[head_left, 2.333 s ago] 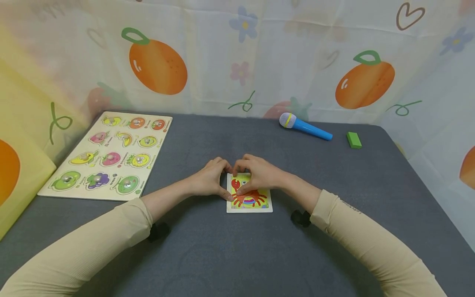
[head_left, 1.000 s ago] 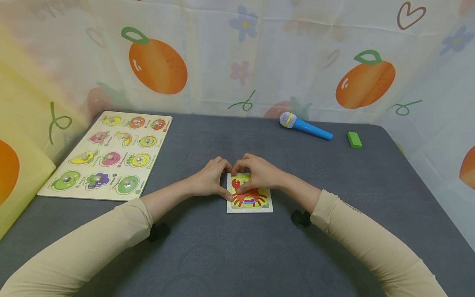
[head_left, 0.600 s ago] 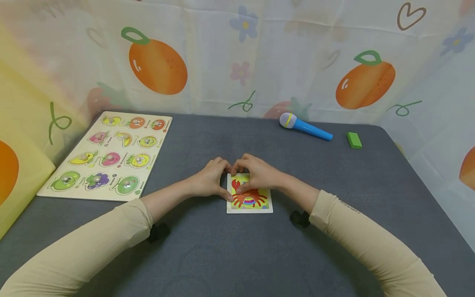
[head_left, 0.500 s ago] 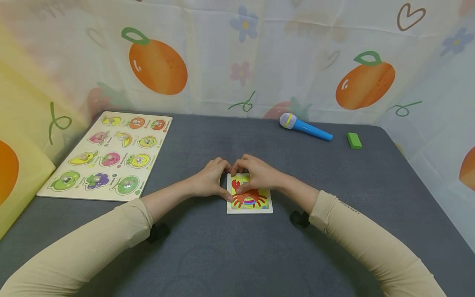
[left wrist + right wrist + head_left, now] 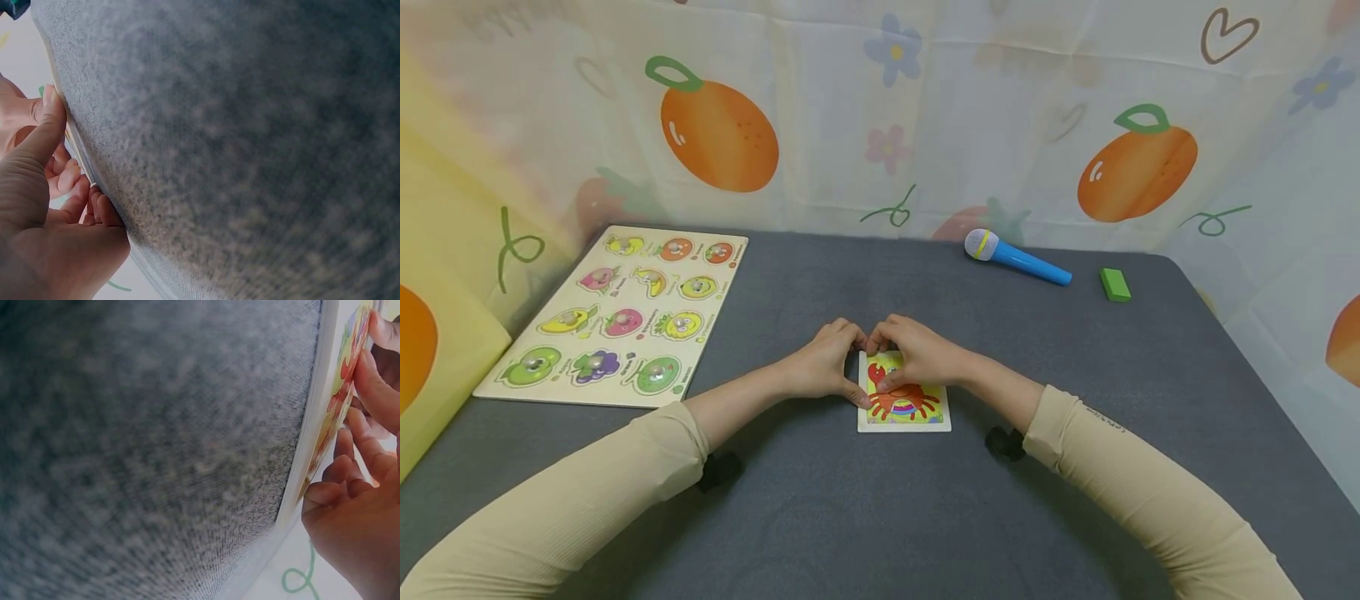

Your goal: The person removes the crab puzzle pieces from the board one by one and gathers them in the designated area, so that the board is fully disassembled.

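A small crab puzzle [image 5: 910, 408], a red crab on yellow inside a pale raised border, lies flat on the dark table at the centre of the head view. My left hand [image 5: 822, 362] grips its left side, thumb on the lower left border and fingers bent toward the top left corner. From the upper right, my right hand [image 5: 928, 350] covers part of the picture; its thumb presses on the crab while the curled fingers meet the top edge. The fingertips of both hands come together at that corner. In the right wrist view the puzzle [image 5: 340, 387] shows edge-on.
A wooden fruit peg board [image 5: 613, 398] lies at the left of the table. Toward the back right are a blue toy microphone [image 5: 1030, 263] and a green block [image 5: 1116, 284]. A fruit-patterned curtain [image 5: 827, 108] hangs behind the table.
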The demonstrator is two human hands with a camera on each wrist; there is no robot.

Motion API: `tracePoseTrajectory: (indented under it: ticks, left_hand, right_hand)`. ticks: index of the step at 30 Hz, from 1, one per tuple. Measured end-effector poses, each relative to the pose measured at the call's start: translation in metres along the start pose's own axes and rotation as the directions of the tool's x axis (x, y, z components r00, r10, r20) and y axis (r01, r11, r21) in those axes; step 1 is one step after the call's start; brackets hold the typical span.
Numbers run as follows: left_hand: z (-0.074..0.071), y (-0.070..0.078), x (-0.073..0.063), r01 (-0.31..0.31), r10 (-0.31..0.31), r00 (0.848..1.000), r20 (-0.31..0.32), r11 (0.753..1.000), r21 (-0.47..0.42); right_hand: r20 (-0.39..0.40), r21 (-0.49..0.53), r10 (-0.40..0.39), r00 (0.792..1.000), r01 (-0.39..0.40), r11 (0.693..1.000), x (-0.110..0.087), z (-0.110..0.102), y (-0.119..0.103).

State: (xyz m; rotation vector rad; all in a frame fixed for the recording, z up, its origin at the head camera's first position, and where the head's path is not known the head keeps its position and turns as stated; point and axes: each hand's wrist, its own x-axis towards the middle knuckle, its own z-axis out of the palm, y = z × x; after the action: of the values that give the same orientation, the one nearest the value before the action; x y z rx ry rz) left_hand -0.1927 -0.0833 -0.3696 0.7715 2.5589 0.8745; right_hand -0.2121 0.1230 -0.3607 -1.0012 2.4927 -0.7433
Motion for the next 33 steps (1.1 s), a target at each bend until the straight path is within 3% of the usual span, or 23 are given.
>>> tracePoseTrajectory:
  ticks: [19,33]
  left_hand:
    - [0.0007,-0.0019,0.0003,-0.012,0.012,1.0,-0.006,1.0,-0.008]
    - [0.0002,-0.0017,-0.0007,-0.022,0.022,1.0,-0.016,1.0,-0.004]
  right_hand:
    - [-0.048,0.02,0.013,0.999,-0.012,1.0,0.0012,0.0002,-0.0016]
    - [-0.048,0.173,0.022,0.999,-0.013,0.985,-0.0011,-0.0048,0.0027]
